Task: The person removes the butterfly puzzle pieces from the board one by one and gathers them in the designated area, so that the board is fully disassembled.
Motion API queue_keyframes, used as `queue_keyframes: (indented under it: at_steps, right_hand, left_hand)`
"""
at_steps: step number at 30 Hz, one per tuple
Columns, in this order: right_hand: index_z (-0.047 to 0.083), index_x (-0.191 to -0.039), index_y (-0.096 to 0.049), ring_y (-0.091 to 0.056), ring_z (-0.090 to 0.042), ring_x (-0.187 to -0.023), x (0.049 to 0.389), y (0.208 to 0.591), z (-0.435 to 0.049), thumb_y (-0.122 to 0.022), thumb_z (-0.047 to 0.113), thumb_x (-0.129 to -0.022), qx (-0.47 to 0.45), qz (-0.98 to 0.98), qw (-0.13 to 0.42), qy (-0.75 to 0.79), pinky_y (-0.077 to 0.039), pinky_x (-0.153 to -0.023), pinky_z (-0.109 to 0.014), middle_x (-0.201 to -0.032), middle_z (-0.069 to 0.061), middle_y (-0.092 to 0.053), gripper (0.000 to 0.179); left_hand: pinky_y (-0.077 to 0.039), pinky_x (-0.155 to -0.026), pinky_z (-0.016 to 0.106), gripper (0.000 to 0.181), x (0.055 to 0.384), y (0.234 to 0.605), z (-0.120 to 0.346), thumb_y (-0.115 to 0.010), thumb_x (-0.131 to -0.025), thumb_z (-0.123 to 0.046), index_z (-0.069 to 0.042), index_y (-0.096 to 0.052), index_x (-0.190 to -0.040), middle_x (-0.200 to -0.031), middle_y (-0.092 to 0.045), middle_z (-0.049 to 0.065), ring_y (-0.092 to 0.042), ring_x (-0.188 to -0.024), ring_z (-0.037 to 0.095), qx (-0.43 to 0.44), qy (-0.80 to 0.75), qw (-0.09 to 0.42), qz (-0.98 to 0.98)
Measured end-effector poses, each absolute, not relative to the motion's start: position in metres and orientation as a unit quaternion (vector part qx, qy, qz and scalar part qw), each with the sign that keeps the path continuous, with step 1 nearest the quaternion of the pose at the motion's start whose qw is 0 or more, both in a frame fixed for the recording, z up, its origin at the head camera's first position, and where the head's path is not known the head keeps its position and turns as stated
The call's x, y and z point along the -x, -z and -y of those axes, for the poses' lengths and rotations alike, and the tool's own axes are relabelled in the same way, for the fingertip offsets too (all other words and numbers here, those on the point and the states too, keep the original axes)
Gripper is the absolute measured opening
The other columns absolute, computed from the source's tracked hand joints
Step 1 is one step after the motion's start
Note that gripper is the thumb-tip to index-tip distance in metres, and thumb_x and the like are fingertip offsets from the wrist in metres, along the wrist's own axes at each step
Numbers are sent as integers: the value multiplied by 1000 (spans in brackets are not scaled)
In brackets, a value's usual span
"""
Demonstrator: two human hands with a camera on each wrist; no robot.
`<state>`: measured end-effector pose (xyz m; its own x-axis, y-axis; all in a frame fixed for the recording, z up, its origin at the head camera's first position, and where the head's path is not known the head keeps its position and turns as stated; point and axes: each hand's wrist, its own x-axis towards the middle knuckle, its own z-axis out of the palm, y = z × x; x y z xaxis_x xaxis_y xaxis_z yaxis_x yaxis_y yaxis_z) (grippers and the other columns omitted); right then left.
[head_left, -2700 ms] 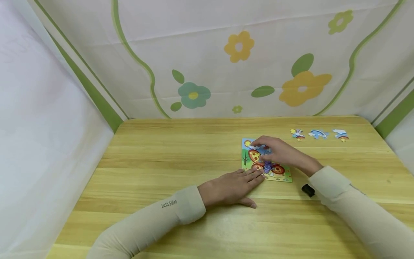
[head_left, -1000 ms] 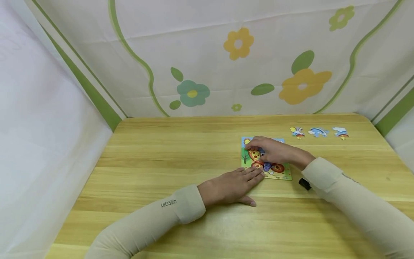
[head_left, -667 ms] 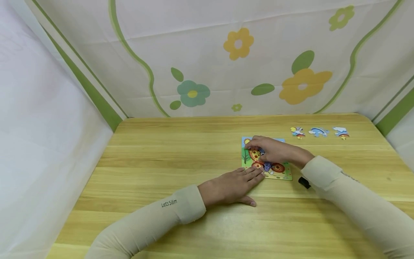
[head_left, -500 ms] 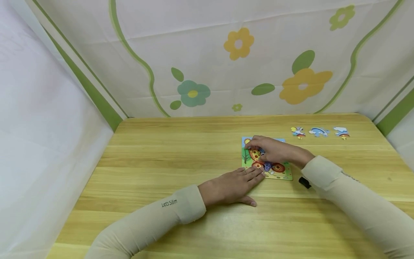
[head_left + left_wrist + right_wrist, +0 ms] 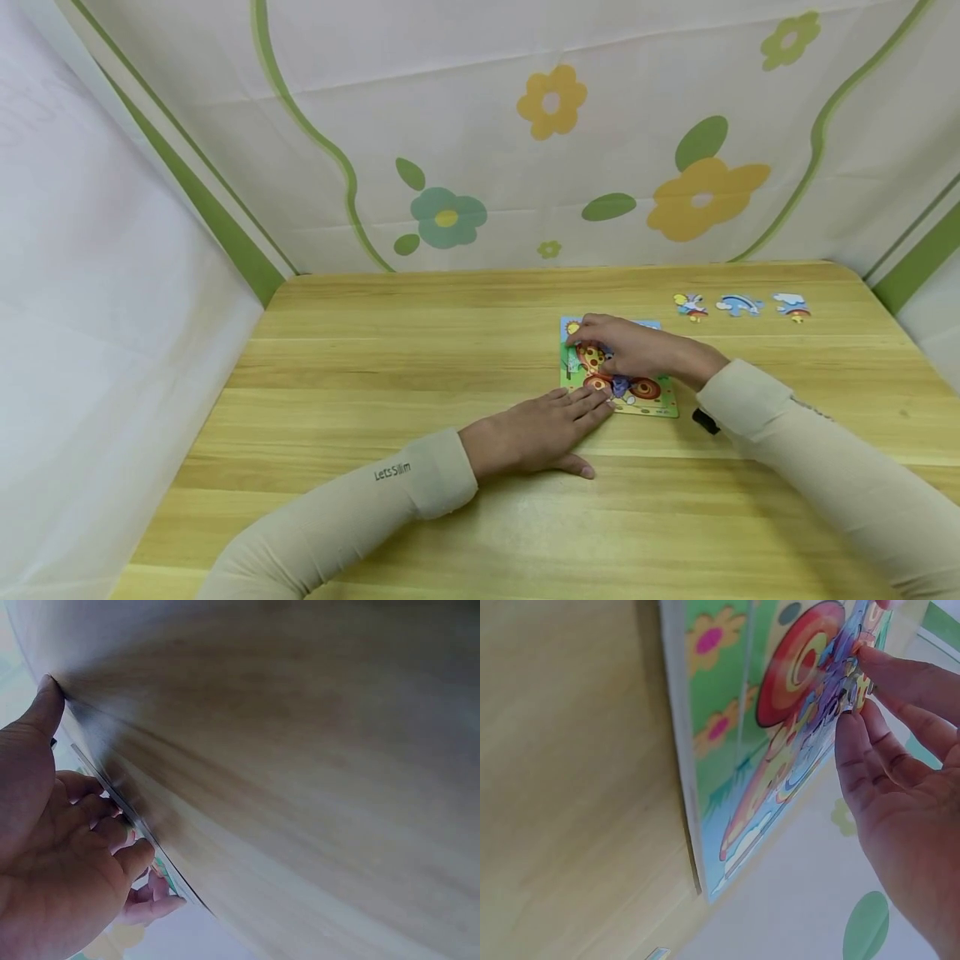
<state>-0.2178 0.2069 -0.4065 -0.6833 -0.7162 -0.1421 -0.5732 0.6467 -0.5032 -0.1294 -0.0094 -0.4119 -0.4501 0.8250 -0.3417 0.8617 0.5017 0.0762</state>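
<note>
A butterfly jigsaw puzzle board (image 5: 663, 400) lies on the table in the head view, right of centre. My left hand (image 5: 543, 433) rests with straight fingers on its lower left edge, thumb on the table. Over the upper part of the board, my right hand (image 5: 633, 346) pinches a puzzle piece (image 5: 590, 358) with yellow and red dots, at the butterfly's left wing. In the right wrist view, the right hand's thumb and fingers (image 5: 855, 746) close in at the board's surface; the piece's outline is partly hidden by them.
Three loose puzzle pieces lie in a row at the back right: one with a yellow patch (image 5: 691, 307), a rainbow one (image 5: 739, 306) and a cloud one (image 5: 792, 307). A small black object (image 5: 705, 421) sits beside the right cuff. A floral curtain (image 5: 510, 167) stands behind the table.
My right hand has moved slightly left and nearer over the board since the earliest frame. Just now the dotted piece has shifted slightly, with a pale patch showing beside it. The left hand stays put.
</note>
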Motion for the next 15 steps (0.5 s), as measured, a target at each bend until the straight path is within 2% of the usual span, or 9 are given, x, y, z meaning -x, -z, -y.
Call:
queue_keyframes:
  at_steps: [6, 15]
  right_hand:
    - [3, -140, -65, -57, -20, -103, 220, 407, -208, -77, -6, -88, 359, -891, 175, 217, -52, -90, -42, -121, -9, -61, 54]
    - [1, -138, -66, -59, -21, -103, 219, 404, -208, -74, -9, -88, 355, -891, 179, 218, -53, -89, -41, -119, -9, -62, 51]
  left_hand:
    - [-16, -133, 36, 86, 129, 412, 9, -39, -107, -62, -15, -4, -170, -179, -3, 3, -3, -165, 17, -496, 58, 170, -850]
    - [-15, -133, 35, 85, 130, 413, 10, -38, -108, -62, -15, -5, -170, -179, -3, 3, -4, -165, 17, -499, 56, 165, -849]
